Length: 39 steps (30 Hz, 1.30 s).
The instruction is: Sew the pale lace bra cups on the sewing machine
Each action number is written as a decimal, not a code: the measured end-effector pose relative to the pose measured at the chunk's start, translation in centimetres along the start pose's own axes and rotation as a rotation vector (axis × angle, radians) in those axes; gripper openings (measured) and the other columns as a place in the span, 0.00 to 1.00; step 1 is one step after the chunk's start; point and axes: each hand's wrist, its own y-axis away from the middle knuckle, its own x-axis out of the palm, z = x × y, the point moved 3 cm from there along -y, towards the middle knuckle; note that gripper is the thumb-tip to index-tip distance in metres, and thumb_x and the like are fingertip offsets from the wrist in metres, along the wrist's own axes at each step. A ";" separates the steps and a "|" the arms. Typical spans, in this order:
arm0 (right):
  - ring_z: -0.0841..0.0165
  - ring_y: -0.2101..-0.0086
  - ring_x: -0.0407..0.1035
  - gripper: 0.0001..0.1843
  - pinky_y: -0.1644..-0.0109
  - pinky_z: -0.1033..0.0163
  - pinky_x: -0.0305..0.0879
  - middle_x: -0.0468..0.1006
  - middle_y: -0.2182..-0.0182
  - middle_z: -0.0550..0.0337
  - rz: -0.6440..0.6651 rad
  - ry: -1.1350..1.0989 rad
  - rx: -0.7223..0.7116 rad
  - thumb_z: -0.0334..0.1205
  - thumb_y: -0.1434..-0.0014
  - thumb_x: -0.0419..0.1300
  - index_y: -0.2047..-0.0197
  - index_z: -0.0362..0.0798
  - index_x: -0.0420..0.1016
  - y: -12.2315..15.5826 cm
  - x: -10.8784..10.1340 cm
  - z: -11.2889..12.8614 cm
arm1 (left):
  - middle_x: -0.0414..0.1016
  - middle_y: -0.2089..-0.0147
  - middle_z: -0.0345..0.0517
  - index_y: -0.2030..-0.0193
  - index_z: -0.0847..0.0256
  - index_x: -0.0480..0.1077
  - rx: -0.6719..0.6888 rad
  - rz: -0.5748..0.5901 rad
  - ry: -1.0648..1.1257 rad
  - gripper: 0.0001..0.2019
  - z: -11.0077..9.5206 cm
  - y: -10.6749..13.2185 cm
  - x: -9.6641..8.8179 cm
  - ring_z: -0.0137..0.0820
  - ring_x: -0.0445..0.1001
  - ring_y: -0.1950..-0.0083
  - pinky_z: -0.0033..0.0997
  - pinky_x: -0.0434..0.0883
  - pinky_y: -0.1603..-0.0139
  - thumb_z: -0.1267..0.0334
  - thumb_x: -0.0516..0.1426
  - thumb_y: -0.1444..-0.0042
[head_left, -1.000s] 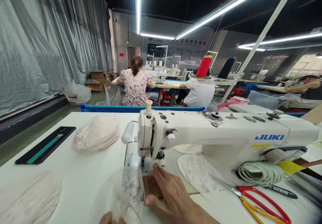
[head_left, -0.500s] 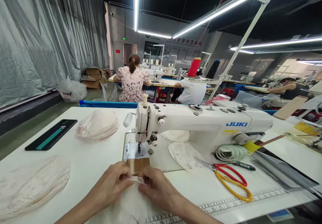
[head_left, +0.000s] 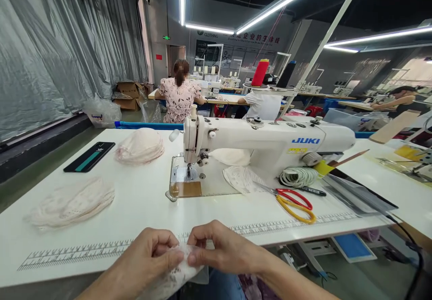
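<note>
My left hand [head_left: 148,257] and my right hand [head_left: 221,248] pinch a small white lace piece [head_left: 177,270] between them, just past the front edge of the white table [head_left: 141,210]. Both hands are closed on the lace. Beyond them stands a white JUKI sewing machine [head_left: 266,140] with its needle over a metal plate [head_left: 184,183]. Left of the machine lie two stacks of lace cups, one near [head_left: 72,201] and one farther back [head_left: 140,145]. More lace pieces [head_left: 241,178] rest under the machine's arm.
Scissors with red and yellow handles [head_left: 293,201] lie right of the needle, beside a coil of white cord [head_left: 297,176]. A black phone [head_left: 89,156] sits at the far left. A printed ruler [head_left: 84,250] runs along the table's front. Other people sit sewing at tables behind.
My hands have drawn the lace piece back from the needle plate to the table's front edge. The view has pulled back and dropped, showing more of the table.
</note>
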 end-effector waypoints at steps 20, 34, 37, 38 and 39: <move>0.74 0.74 0.59 0.22 0.71 0.70 0.56 0.68 0.78 0.65 0.020 -0.333 0.137 0.53 0.61 0.70 0.70 0.42 0.76 4.4 3.9 -6.5 | 0.79 0.70 0.46 0.66 0.65 0.76 -0.101 0.111 0.217 0.22 4.6 2.5 2.7 0.29 0.71 0.71 0.25 0.64 0.67 0.50 0.69 0.63; 0.75 0.74 0.63 0.22 0.67 0.69 0.59 0.73 0.75 0.63 0.186 -0.587 0.241 0.50 0.62 0.72 0.69 0.41 0.78 4.3 4.0 -8.4 | 0.72 0.77 0.41 0.72 0.66 0.75 -0.155 0.094 0.202 0.22 6.5 2.4 3.5 0.28 0.66 0.73 0.25 0.61 0.70 0.45 0.66 0.62; 0.75 0.73 0.64 0.22 0.66 0.68 0.60 0.72 0.75 0.63 0.199 -0.616 0.241 0.50 0.61 0.71 0.68 0.41 0.78 4.0 4.5 -8.9 | 0.73 0.77 0.42 0.71 0.66 0.74 -0.189 0.089 0.234 0.23 7.0 2.4 3.5 0.27 0.66 0.75 0.24 0.60 0.71 0.45 0.67 0.62; 0.75 0.73 0.64 0.23 0.66 0.68 0.59 0.72 0.75 0.63 0.197 -0.628 0.242 0.50 0.62 0.72 0.68 0.41 0.78 3.9 4.7 -9.0 | 0.74 0.77 0.43 0.71 0.66 0.74 -0.202 0.087 0.234 0.23 7.2 2.4 3.5 0.26 0.66 0.76 0.24 0.59 0.72 0.45 0.67 0.61; 0.76 0.73 0.64 0.23 0.66 0.68 0.60 0.72 0.75 0.63 0.195 -0.639 0.246 0.51 0.63 0.72 0.69 0.40 0.77 3.7 5.0 -9.2 | 0.75 0.76 0.43 0.71 0.66 0.74 -0.214 0.088 0.233 0.22 7.4 2.3 3.5 0.26 0.66 0.76 0.24 0.59 0.73 0.46 0.67 0.61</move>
